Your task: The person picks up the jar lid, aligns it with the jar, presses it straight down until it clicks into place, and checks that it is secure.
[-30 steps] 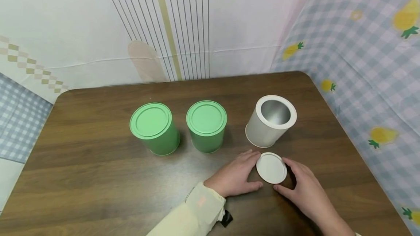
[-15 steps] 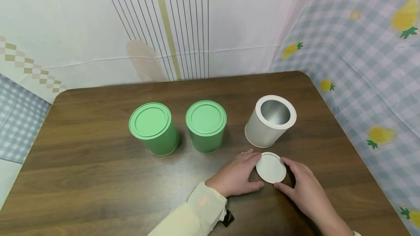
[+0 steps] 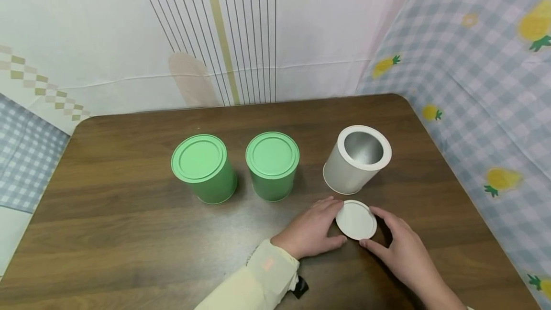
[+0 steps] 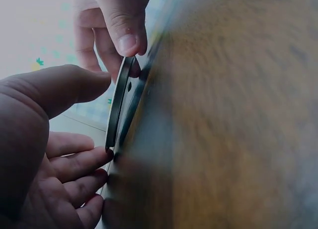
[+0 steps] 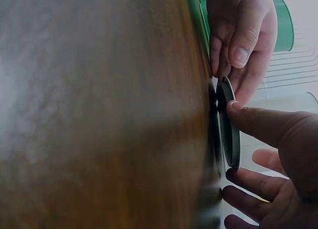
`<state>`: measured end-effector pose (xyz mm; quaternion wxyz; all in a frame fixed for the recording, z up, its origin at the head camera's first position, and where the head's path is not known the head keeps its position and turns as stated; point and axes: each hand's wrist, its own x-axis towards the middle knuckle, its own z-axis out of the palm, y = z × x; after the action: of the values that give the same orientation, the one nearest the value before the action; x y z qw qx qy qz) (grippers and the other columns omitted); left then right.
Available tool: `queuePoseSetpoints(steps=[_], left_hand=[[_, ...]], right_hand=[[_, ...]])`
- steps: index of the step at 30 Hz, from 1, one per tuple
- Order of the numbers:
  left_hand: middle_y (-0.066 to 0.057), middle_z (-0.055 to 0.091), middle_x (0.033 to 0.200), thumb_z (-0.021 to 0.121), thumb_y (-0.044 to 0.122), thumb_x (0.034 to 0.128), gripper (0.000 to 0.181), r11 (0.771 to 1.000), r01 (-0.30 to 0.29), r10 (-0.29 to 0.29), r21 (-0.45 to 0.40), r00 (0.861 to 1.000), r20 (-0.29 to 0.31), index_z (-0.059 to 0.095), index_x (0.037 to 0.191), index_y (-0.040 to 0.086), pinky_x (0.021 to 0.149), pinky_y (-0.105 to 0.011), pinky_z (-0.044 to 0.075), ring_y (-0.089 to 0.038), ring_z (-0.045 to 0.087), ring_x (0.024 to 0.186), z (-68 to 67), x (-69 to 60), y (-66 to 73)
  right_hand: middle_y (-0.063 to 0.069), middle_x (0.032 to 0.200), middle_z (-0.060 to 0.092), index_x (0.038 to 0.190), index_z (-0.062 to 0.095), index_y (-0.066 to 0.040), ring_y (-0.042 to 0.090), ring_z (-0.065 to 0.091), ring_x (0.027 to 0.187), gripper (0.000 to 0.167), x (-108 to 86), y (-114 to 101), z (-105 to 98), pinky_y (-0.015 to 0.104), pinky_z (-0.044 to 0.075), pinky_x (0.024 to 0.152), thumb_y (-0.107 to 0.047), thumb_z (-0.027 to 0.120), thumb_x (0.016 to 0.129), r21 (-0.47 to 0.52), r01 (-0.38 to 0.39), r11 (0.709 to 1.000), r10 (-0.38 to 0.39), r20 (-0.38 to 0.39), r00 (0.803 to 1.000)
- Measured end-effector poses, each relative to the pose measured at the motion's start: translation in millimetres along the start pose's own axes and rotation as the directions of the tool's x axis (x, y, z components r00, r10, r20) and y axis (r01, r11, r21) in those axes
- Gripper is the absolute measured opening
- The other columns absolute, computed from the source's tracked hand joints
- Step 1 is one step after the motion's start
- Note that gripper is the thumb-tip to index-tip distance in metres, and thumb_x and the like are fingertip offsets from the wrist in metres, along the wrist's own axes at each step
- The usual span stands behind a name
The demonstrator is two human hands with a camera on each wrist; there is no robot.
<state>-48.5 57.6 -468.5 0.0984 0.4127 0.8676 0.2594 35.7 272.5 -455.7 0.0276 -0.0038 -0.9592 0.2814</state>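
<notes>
A round white lid [image 3: 356,220] is held just in front of the white can, slightly above the table by the wrist views. My right hand [image 3: 400,248] grips its rim, the thumb at the near edge and a fingertip at the far right edge. My left hand [image 3: 312,231] reaches in from the left with fingers fairly straight; a fingertip touches the lid's rim, while its thumb stands apart. In the left wrist view the lid [image 4: 119,105] appears edge-on between both hands. The white can [image 3: 350,176] stands upright and uncovered, its metal inside visible.
Two green cans stand upright to the left, one [image 3: 273,166] beside the white can and another [image 3: 204,169] farther left, both with green lids. All rest on a brown wooden table [image 3: 129,233]. Patterned cloth [image 3: 318,27] hangs behind and along the right side.
Both hands and the lid stay almost in place. The whole scene shifts by a few pixels with the head camera. The cans have not moved.
</notes>
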Motion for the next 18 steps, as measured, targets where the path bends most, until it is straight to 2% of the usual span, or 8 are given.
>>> queuePoseSetpoints(steps=[10,18], left_hand=[[-0.007,0.054,0.144,0.075,0.034,0.0901,0.067,0.999,0.042,-0.043,-0.030,0.998,-0.037,0.049,0.145,0.006,0.112,-0.031,0.039,-0.021,0.048,0.137,-0.4,1.0,1.1],[-0.003,0.058,0.137,0.077,0.032,0.0890,0.063,0.999,0.023,-0.025,-0.025,0.996,-0.087,0.052,0.142,0.007,0.108,-0.026,0.042,-0.016,0.055,0.126,0.8,0.9,-0.5]], right_hand=[[0.022,0.130,0.061,0.137,0.056,-0.005,0.046,0.056,0.120,0.072,1.4,-2.2,-1.0,0.065,0.046,0.091,-0.024,0.089,0.076,0.017,-0.011,1.000,0.011,0.021,1.000],[0.019,0.130,0.063,0.135,0.057,-0.006,0.042,0.058,0.120,0.070,0.3,-3.3,-0.1,0.061,0.047,0.092,-0.024,0.089,0.076,0.032,0.001,0.999,-0.001,0.001,1.000]])
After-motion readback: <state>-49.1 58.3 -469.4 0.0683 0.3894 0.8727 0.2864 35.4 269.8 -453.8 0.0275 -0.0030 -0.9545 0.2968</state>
